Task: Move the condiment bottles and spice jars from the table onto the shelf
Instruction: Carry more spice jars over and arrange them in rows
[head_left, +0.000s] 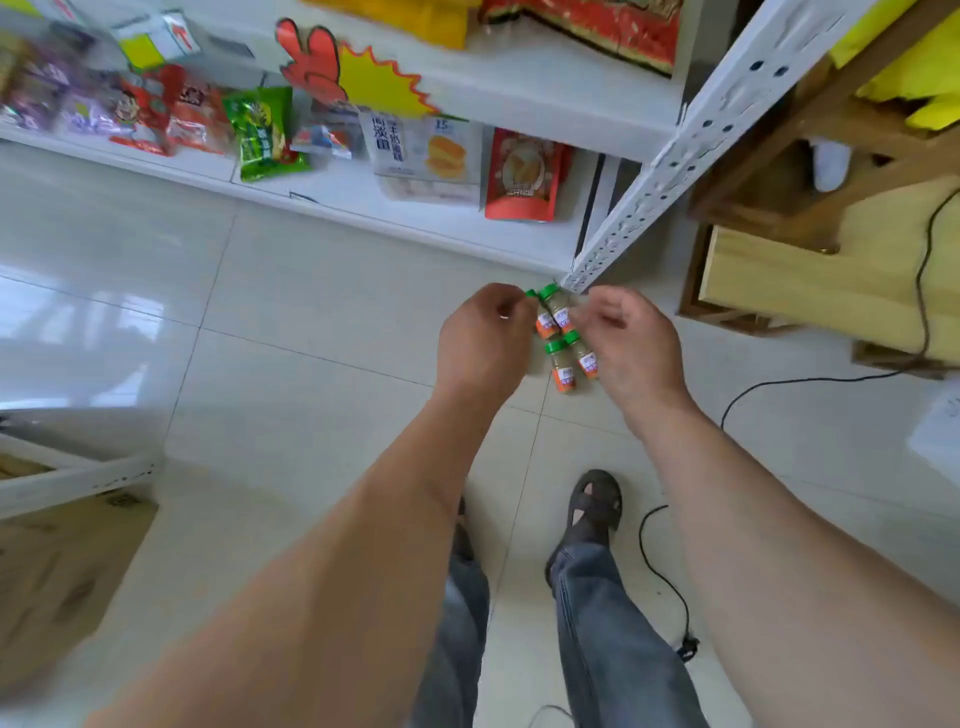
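Observation:
Both my hands are held out in front of me above the tiled floor, with several small spice jars between them. The jars have green caps, pale powder inside and orange-and-white labels. My left hand grips the upper pair of spice jars by their green tops. My right hand holds the lower pair of spice jars, partly hidden behind its fingers. The white metal shelf stands just beyond my hands, its perforated corner post rising to the right.
The lower shelf board carries snack packets: a green bag, a white cake pack and a red pouch. A wooden crate stands right of the post. A black cable runs over the floor by my feet. A cardboard box sits at the lower left.

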